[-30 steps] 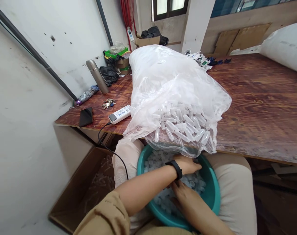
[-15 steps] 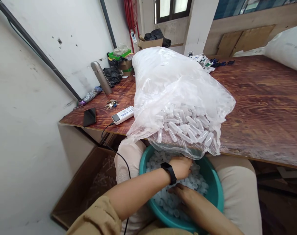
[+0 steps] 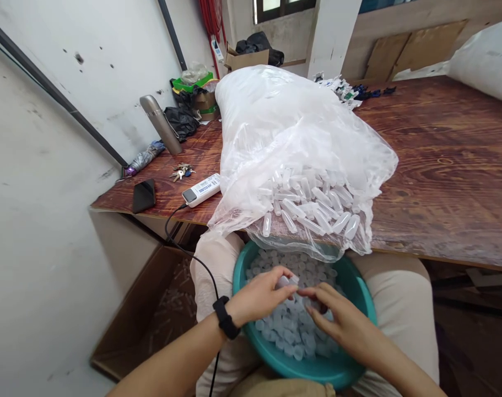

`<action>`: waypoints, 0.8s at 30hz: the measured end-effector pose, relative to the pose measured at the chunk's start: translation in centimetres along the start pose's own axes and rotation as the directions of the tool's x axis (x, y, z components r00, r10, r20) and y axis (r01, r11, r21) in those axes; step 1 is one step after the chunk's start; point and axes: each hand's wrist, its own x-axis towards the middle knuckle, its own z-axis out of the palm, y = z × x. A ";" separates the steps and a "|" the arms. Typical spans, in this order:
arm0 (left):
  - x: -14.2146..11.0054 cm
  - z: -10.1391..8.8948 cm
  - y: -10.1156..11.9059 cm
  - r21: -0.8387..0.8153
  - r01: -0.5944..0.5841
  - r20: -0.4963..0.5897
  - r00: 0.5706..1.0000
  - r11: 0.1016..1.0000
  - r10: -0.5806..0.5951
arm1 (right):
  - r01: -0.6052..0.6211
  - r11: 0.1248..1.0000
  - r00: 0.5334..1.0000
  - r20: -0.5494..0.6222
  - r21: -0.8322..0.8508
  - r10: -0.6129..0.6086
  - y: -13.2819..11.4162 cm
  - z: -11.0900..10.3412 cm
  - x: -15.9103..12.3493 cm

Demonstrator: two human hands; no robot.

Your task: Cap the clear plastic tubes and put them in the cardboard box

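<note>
My left hand [image 3: 264, 293], with a black watch on its wrist, is closed around small translucent plastic caps [image 3: 284, 282] above the basin. Just to its right is my right hand [image 3: 335, 311]; its fingers are bent, with a gap between forefinger and thumb. The forefinger reaches to the left thumb tip, and I make out nothing firmly held in this hand. Beneath both hands a teal basin [image 3: 363, 300] sits between my legs, filled with many small translucent plastic caps [image 3: 298, 336].
A large clear plastic bag [image 3: 275, 127] lies on the wooden table [image 3: 449, 165], its mouth spilling long translucent plastic tubes [image 3: 311, 215] near the edge. Left of it are a white power bank [image 3: 203, 190] with a cable, keys, a phone [image 3: 144, 196] and a flask [image 3: 160, 124]. A cardboard box [image 3: 130, 309] stands below.
Both hands have come up out of the caps in the basin. My left hand has drawn back to the left and now shows caps in its fingers. The view has tilted slightly down.
</note>
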 end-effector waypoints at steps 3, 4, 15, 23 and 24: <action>-1.5 0.6 -0.1 -0.245 0.084 0.088 0.994 0.966 -0.064 | -0.137 0.946 0.978 -0.111 0.293 0.176 -0.4 -0.3 0.6; -1.8 0.8 -0.2 -0.298 0.110 0.105 0.991 0.948 -0.082 | -0.178 0.908 0.966 -0.110 0.379 0.235 -0.6 -0.3 0.7; -3.9 0.8 0.9 -0.238 0.082 -0.012 0.996 0.968 -0.087 | -0.206 0.764 0.923 -0.139 0.612 0.360 -1.3 0.6 -0.1; -4.7 0.3 1.5 -0.100 -0.059 -0.104 0.993 0.993 0.048 | 0.017 0.924 0.988 -0.150 0.381 0.043 -3.2 -0.5 -1.8; -4.7 0.3 1.5 -0.096 -0.072 -0.108 0.992 0.993 0.061 | 0.023 0.926 0.988 -0.152 0.377 0.038 -3.3 -0.6 -2.0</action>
